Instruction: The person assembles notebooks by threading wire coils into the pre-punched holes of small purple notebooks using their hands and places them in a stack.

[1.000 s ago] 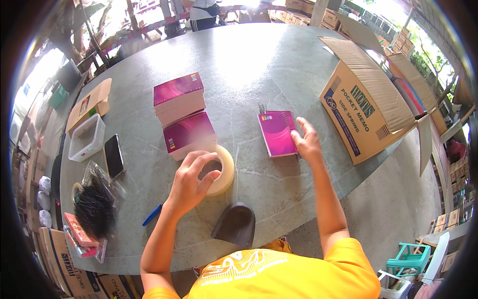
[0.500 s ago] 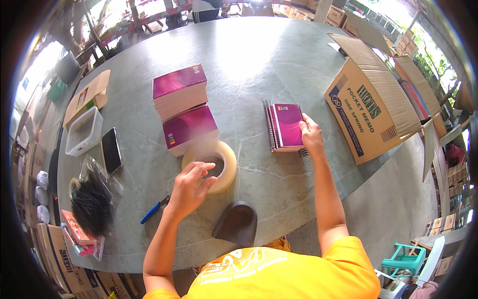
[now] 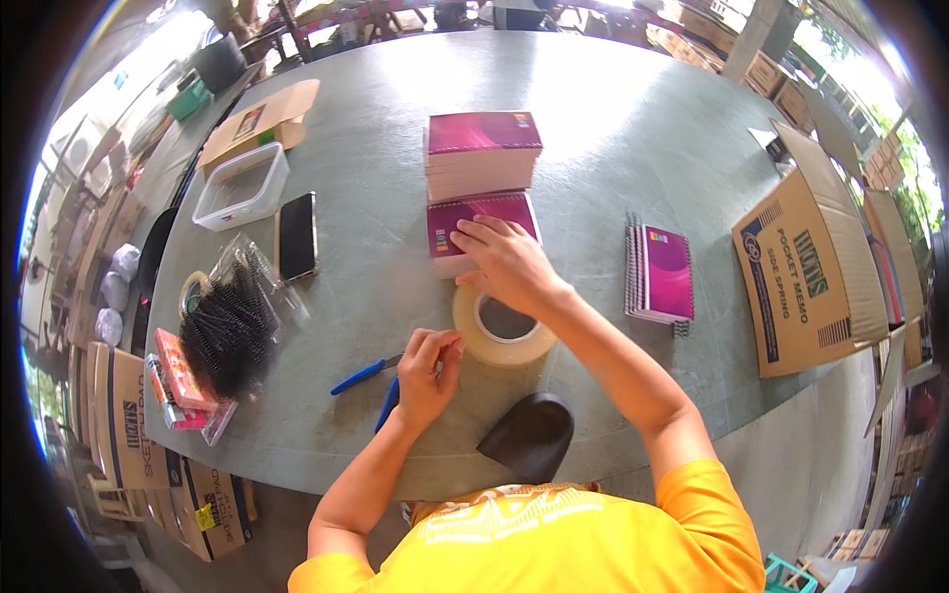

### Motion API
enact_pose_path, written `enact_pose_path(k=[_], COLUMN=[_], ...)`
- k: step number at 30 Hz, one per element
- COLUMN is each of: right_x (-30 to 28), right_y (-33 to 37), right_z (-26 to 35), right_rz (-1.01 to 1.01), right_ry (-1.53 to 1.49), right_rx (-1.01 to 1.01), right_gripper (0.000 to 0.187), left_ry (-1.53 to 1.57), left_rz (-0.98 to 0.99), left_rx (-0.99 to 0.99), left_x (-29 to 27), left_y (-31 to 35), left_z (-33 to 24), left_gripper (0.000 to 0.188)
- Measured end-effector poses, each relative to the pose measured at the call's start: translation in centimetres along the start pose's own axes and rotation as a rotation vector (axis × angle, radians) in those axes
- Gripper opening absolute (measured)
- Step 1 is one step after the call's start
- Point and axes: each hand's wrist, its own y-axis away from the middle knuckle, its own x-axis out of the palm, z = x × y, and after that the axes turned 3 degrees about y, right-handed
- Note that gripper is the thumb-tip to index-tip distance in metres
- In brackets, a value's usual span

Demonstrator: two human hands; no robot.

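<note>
My right hand (image 3: 509, 259) reaches over the nearer stack of purple pocket notebooks (image 3: 499, 207), its fingertips lying on the top cover and its thumb apart by the near edge. Just below, a wide roll of clear tape (image 3: 470, 334) lies flat, partly under my right wrist. Left of the roll, my left hand (image 3: 425, 381) is closed with fingers curled in; whatever they may pinch is hidden. Beside it lies a blue-handled cutting tool (image 3: 358, 377), partly covered. A taller notebook stack (image 3: 481, 158) stands behind. At right sits a small pile of spiral-bound notebooks (image 3: 667, 272).
An open cardboard box (image 3: 801, 267) stands at the right. On the left are a clear plastic tub (image 3: 242, 188), a dark phone (image 3: 297, 237), black spiral wires (image 3: 232, 331) in plastic and red-pink packs (image 3: 183, 376). A dark curved holder (image 3: 534, 435) lies at the near edge.
My right hand has let go of the spiral-bound pile and moved left onto the nearer notebook stack. My left hand has drawn back from the tape roll, its fingers now curled. The view has shifted left.
</note>
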Motion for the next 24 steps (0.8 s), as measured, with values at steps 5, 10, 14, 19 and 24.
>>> enact_pose_path(k=[5,10,14,19,24], right_x=[-0.8,-5.5,-4.8,-6.3,-4.6], right_y=[-1.2,0.4,4.0,7.3,7.3], right_z=[2.3,1.0,3.0,0.2,-0.6], right_rz=[0.285,-0.210,-0.458,-0.292,-0.048], right_ry=[0.051,-1.014,-1.940,-1.432,-1.162], right_rx=[0.078,0.594,0.670,0.619,0.640], right_gripper=[0.034,0.024,0.021,0.030,0.027], left_ry=[-0.013,0.323,1.049,0.672,0.511], left_rz=[-0.025,-0.140,-0.092,0.175,0.269], left_rx=[-0.002,-0.226,-0.534,-0.324,-0.372], left_x=[-0.9,0.3,0.4,-1.1,1.2], left_y=[-0.7,-2.5,-5.0,-7.3,-7.0], left_z=[1.2,-0.9,-1.6,-1.1,-0.4], left_gripper=[0.012,0.012,0.016,0.017,0.016])
